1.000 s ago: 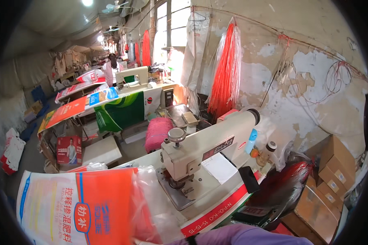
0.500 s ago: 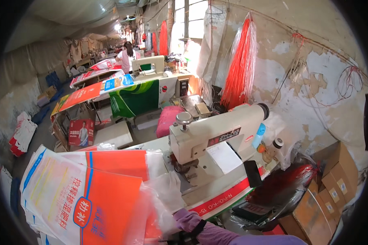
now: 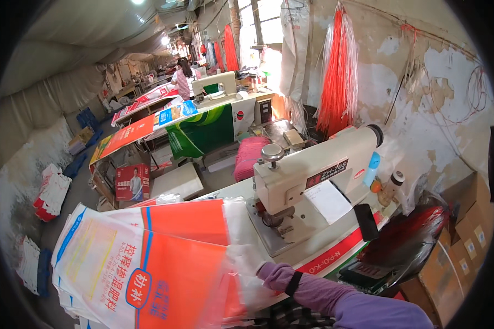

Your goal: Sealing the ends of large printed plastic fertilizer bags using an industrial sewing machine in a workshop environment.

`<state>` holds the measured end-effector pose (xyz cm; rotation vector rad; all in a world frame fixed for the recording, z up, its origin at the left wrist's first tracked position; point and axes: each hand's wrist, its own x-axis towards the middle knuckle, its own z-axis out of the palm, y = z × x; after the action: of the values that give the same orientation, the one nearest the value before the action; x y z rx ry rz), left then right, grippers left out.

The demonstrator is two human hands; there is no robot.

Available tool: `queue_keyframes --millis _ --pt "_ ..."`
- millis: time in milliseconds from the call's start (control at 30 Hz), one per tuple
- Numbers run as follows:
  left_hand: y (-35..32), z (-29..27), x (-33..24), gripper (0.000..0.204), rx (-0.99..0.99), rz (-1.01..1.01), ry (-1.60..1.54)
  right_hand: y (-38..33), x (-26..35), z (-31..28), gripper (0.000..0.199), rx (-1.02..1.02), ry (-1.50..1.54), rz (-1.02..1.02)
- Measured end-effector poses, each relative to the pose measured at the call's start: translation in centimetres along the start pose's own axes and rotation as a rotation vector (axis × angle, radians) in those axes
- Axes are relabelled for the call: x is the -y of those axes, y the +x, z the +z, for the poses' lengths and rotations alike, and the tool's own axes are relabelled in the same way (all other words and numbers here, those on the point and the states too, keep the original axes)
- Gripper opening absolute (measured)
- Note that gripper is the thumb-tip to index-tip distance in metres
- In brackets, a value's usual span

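Sewing workshop, industrial sewing machines (image 3: 291, 178), stacked printed bags (image 3: 184, 257)

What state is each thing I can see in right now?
Top sack: flat, askew over other sacks
Right hand: by its edge, grip unclear
Sewing machine: upright; can't tell if running
Black phone-like slab: dark-faced
White paper: lying flat
Blue bottle: standing
Pink twine: bundled
Red strands: hanging
Green sheet: draped, hanging

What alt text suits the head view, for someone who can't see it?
A purple-sleeved right arm extends toward printed orange and white sacks beside a cream sewing machine. Beyond are a co-worker and red and white strands hanging by a peeling wall.
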<state>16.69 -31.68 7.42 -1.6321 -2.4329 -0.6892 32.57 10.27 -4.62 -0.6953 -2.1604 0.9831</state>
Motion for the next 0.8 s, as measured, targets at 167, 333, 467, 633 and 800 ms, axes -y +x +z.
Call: queue_keyframes --millis 167,333,467,633,800 --pt "-2.8 3.2 3.2 0.012 0.099 -0.326 -0.316 1.5 1.9 -2.5 0.017 0.006 -0.511 -0.062" --pt "-2.2 -0.4 -1.5 0.025 0.222 -0.166 -0.030 3.9 8.8 -4.9 0.037 -0.027 -0.617 -0.433" --pt "0.5 -3.1 3.4 0.026 -0.154 -0.281 -0.160 3.7 11.9 -0.5 0.029 0.559 -0.454 -0.700" --pt "22.1 -10.7 18.1 0.028 -1.083 -0.271 -1.121 -7.4 24.9 4.9 0.016 0.236 0.018 -0.847" --pt "41.2 -0.3 4.3 0.023 0.073 0.693 0.503 -8.8 7.3 2.0 0.031 -0.662 0.248 0.052"
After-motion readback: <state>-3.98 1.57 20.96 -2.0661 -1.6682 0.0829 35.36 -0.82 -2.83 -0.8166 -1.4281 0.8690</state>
